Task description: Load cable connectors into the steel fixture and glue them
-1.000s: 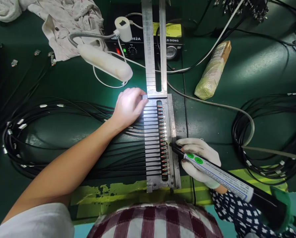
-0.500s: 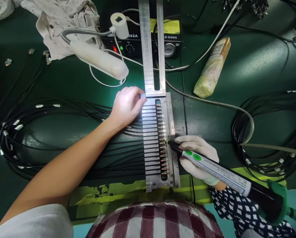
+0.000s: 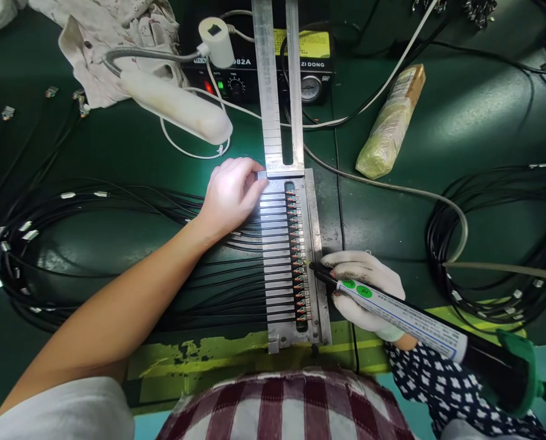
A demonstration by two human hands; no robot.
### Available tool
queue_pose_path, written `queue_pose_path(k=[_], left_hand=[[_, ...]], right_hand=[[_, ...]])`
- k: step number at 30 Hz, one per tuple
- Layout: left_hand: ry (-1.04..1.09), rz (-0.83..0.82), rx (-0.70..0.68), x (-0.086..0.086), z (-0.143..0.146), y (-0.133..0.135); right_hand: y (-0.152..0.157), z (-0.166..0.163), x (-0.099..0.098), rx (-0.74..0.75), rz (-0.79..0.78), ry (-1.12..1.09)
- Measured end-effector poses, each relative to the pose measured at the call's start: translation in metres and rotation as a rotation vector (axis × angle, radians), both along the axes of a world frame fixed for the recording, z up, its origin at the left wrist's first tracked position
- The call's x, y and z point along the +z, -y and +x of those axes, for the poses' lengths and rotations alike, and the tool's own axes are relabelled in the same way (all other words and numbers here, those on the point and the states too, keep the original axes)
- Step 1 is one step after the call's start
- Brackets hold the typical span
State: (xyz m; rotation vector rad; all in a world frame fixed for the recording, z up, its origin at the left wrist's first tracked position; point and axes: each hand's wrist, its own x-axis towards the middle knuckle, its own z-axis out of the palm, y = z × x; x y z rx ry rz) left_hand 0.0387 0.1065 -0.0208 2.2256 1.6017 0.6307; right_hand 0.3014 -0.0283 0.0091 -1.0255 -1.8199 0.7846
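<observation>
Right hand: near the bench's near edge, your gloved right hand [image 3: 364,293] pinches the dispenser pen [image 3: 394,310] close to its black nose, likely for fine tip control.
Pen tip: it meets the row of connectors [image 3: 295,235] about midway along the jig's slot; whether anything flows cannot be told.
Jig: the metal jig [image 3: 277,275] lies at the middle of the near edge, with the black cables [image 3: 117,205] combed out leftward, each in its own groove.
Left hand: your bare left hand [image 3: 229,195] rests, fingers pressed together, on the jig's far left corner, seemingly pinning it.
Lamp: the white lamp [image 3: 176,113] hangs beyond, lighting that hand.
Controller: the black box [image 3: 309,67] stands at the far edge.
</observation>
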Motion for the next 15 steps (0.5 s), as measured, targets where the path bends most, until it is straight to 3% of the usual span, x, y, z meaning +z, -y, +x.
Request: queue_pose_path(k=[15], left_hand=[[0.006,-0.004,-0.008,0.0010,0.0000,0.0000]], right_hand=[[0.0000,-0.0003,-0.0011,-0.008,-0.002,0.024]])
